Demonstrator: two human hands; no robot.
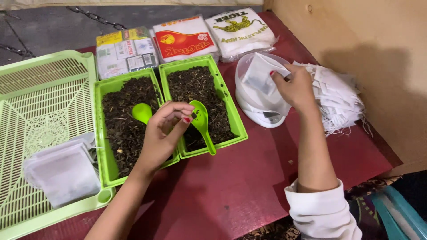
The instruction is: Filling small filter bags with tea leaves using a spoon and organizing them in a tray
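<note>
Under the left hand (pixel 167 129) sit two green trays (pixel 229 104) of dried leaves; its fingers pinch a green spoon (pixel 201 122) over the right tray. Beyond it, the right hand (pixel 296 86) grips a white pouch (pixel 262 75) above a small scale (pixel 258 113).

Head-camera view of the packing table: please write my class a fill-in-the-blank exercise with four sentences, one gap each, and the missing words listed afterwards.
1. The left hand holds a green ____ over the right-hand tray of dried leaves.
2. A second green spoon lies in the ____ tray of leaves.
3. The right hand pinches a small white ____ over the white bowl.
4. The large lattice tray at far left is light ____.

Missing words: spoon; left-hand; bag; green
</note>
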